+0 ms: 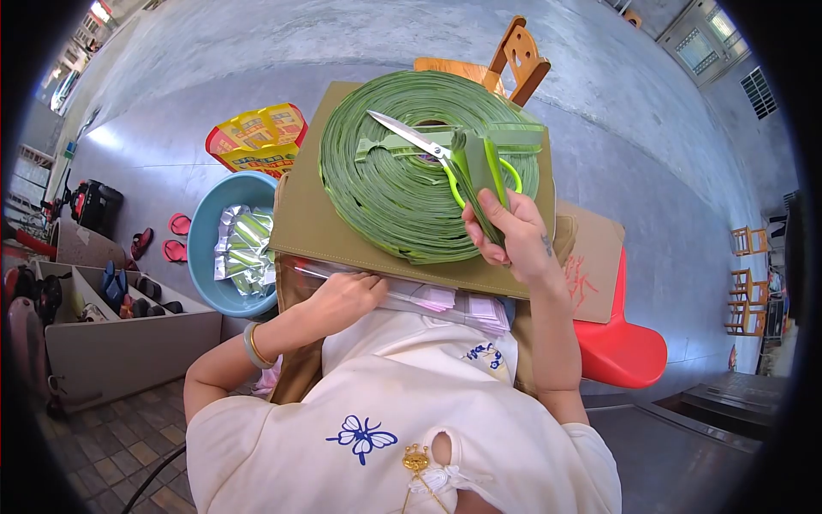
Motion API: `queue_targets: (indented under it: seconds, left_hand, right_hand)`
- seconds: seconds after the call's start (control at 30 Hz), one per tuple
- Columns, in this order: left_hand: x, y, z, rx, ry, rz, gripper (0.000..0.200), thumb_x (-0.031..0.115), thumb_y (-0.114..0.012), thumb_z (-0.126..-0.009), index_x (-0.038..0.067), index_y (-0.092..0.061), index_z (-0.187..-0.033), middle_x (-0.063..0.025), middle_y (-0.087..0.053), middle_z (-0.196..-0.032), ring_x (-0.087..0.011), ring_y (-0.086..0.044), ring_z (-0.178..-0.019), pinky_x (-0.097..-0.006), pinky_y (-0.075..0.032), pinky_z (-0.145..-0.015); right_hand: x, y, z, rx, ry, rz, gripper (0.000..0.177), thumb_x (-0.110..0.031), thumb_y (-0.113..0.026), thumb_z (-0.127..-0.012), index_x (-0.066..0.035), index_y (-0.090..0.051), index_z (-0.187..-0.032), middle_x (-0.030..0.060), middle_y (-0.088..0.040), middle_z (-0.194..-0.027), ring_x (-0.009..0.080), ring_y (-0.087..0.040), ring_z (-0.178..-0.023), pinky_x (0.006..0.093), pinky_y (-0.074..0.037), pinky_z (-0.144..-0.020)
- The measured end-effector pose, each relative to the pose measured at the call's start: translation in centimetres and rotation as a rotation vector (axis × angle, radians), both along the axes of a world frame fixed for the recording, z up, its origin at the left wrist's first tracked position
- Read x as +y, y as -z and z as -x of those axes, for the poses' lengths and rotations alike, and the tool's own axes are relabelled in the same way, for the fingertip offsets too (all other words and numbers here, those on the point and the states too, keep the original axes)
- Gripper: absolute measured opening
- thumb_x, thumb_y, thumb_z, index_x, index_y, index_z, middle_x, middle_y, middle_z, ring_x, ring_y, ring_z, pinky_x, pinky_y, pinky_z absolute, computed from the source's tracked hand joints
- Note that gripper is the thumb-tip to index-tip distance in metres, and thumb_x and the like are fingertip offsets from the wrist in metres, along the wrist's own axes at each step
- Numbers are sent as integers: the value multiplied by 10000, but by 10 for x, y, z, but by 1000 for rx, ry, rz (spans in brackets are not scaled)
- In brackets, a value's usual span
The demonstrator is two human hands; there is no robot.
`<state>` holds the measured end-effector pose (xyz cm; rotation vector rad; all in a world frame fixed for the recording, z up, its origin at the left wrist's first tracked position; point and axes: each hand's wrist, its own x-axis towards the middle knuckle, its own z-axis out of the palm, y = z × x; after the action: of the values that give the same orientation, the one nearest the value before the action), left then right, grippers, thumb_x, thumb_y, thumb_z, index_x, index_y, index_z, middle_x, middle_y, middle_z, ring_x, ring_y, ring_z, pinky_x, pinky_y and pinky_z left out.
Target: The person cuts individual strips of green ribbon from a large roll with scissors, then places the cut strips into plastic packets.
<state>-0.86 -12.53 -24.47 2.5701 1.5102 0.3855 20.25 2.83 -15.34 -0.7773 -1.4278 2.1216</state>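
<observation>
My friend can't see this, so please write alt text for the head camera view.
A person's right hand holds green strips over lime-handled scissors and a large green coil. The left hand is at clear plastic along an olive board; at left, a blue basin holds silvery-green packets.
</observation>
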Motion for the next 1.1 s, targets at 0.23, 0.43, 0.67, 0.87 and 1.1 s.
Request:
queue_targets:
  seconds: [0.23,0.43,0.67,0.87,1.1]
  left_hand:
    - [6,-18,-9,-29,41,15,102,70,-552,-659,18,-530,-745,-89,-556,-663,-240,-602,-619,-347,-473,-517]
    - [-3,-32,-26,-145,75,115,118,96,-570,-690,48,-578,-797,-69,-572,-669,-220,-592,-560,-336,-460,-478]
    - [28,-46,-38,-174,97,-76,121,84,-562,-675,27,-541,-780,-79,-545,-686,-210,-603,-603,-341,-468,-488]
    - [47,-55,-65,-50,125,-78,135,87,-575,-664,26,-532,-777,-82,-532,-695,-204,-602,-565,-337,-460,-451]
    - [49,-88,-44,18,131,132,206,74,-575,-699,44,-573,-903,-89,-550,-695,-252,-601,-614,-352,-466,-496]
  right_hand:
    - [1,-2,-4,6,22,-1,311,-310,-461,-932,-13,-529,-872,29,-500,-619,31,-339,-386,167,-259,-356]
    - [0,-2,-4,21,26,24,315,-311,-462,-932,-11,-530,-867,32,-498,-612,34,-342,-383,169,-263,-354]
    - [1,-17,-18,189,77,89,324,-304,-441,-938,-3,-536,-865,41,-505,-603,48,-367,-379,179,-278,-355]
    - [-11,-28,-21,99,-47,5,335,-290,-436,-940,18,-551,-879,54,-523,-607,58,-376,-385,184,-294,-367]
    - [-7,-24,-21,184,-49,77,338,-293,-440,-938,21,-550,-880,54,-520,-603,57,-380,-396,184,-305,-377]
